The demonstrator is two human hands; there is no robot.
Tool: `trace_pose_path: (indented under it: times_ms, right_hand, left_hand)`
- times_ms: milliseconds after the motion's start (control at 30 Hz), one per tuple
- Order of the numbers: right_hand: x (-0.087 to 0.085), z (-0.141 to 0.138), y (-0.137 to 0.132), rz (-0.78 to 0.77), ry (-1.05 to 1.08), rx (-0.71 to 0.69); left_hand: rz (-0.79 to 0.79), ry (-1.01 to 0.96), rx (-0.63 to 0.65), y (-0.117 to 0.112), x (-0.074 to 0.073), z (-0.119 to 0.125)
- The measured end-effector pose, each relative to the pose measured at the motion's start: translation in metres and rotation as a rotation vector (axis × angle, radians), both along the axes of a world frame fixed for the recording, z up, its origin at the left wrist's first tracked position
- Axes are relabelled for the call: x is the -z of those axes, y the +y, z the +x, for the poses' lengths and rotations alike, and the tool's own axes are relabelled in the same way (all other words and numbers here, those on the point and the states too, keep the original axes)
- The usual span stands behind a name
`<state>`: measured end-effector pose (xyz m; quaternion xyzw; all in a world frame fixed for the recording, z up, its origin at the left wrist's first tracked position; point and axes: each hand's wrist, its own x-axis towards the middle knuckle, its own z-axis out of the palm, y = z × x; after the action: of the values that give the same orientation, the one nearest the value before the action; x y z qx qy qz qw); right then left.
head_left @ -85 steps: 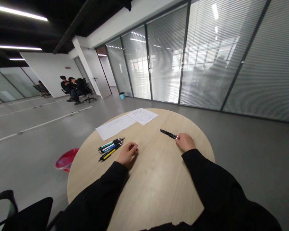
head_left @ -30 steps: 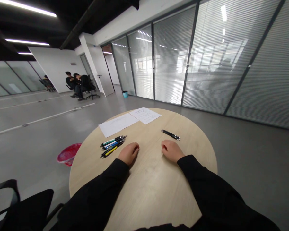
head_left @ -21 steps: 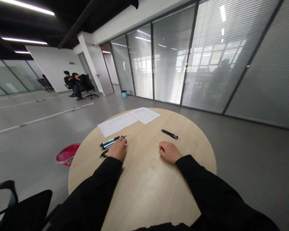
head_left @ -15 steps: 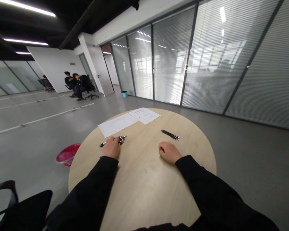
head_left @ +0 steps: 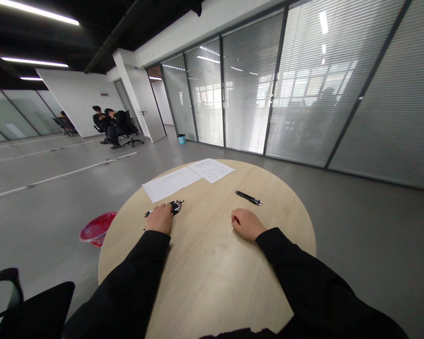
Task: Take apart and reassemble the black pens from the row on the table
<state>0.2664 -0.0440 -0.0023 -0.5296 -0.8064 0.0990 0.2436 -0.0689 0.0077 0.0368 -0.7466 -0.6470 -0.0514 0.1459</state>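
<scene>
My left hand rests palm down over a bunch of pens on the left part of the round wooden table. Its fingers are curled over the pens. Dark pen ends stick out on both sides, while the middles are hidden under the hand. My right hand lies on the tabletop with fingers curled in, and nothing shows in it. Just beyond it, apart from the fingers, a few black pens lie side by side.
Two sheets of paper, one blank-looking and one printed, lie at the table's far edge. A red basin stands on the floor to the left, near a black chair. Farther off, people sit by a wall.
My left hand has shifted slightly on the bunch, and the teal pen part beside it no longer shows. My right hand stays in place. The whole view has moved a little.
</scene>
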Motion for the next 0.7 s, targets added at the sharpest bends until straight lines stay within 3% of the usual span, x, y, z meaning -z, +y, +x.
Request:
trace_pose_path:
  times_ms: [367,533,700]
  right_hand:
    - [-0.001,-0.002,-0.001,0.019,0.010,-0.010]
    - [-0.003,-0.008,-0.004,0.052,0.018,-0.027]
    - [-0.005,-0.019,-0.007,0.110,0.084,-0.057]
  left_hand:
    - [0.132,-0.013,0.056,-0.012,-0.012,0.015]
    - [0.174,-0.063,0.240,-0.012,-0.015,0.024]
    - [0.213,-0.229,0.503,-0.022,-0.016,0.044]
